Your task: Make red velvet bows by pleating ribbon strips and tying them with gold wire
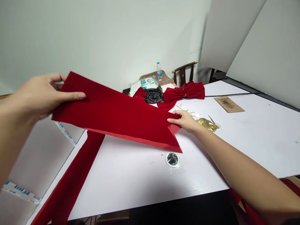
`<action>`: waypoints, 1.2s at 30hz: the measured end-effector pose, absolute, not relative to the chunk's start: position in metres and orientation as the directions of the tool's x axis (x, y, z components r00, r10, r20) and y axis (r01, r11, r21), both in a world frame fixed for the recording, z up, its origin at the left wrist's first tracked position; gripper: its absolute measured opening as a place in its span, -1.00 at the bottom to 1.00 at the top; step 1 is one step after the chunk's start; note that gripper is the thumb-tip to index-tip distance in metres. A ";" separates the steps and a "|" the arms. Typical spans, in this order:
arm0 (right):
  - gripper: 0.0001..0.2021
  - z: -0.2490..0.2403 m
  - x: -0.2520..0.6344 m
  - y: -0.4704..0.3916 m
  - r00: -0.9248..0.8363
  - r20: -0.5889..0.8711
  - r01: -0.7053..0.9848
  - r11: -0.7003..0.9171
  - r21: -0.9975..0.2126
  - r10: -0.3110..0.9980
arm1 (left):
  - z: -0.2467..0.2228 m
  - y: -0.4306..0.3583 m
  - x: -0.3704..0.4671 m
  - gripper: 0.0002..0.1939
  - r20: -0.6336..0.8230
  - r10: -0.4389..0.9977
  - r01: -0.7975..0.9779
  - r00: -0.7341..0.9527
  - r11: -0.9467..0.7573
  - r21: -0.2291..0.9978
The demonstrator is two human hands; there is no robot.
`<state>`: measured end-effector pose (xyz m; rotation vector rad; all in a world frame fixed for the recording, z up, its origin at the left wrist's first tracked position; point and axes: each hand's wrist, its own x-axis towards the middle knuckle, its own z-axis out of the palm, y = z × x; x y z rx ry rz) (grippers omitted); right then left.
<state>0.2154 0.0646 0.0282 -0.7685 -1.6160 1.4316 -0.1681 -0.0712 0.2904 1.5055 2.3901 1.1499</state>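
A wide red velvet ribbon (122,109) with a V-notched end is stretched between my two hands above the white table. My left hand (44,93) grips its left end, thumb on top and fingers behind. At the notched right end, my right hand (184,121) pinches the upper tip. The lighter red underside shows along the lower edge. Another length of red ribbon (79,175) lies over the table's left side and hangs toward the front. Below the notched end, a round silver-rimmed black disc (172,159) in clear plastic rests on the table.
Gold twist ties (208,124) lie beyond my right hand. A red velvet bow (185,92) and black plastic bag (154,95) sit farther back. Cardboard (229,104) lies at right. A water bottle (159,72) and wooden chair (185,73) stand near the wall.
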 end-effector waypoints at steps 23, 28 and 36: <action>-0.02 0.009 0.236 0.083 0.033 0.299 -0.267 0.297 -0.917 0.954 | 0.032 -0.088 -0.157 -0.24 -0.012 0.783 -0.135 -0.622 -0.092 0.986; -0.25 0.010 0.234 0.078 0.068 0.292 -0.296 0.299 -0.907 0.954 | 0.029 -0.088 -0.158 -0.28 -0.056 0.798 -0.169 -0.599 -0.057 0.984; -0.42 0.020 0.232 0.073 0.131 0.214 -0.422 0.250 -0.871 0.968 | 0.024 -0.086 -0.158 -0.41 -0.003 0.759 -0.149 -0.652 -0.125 0.981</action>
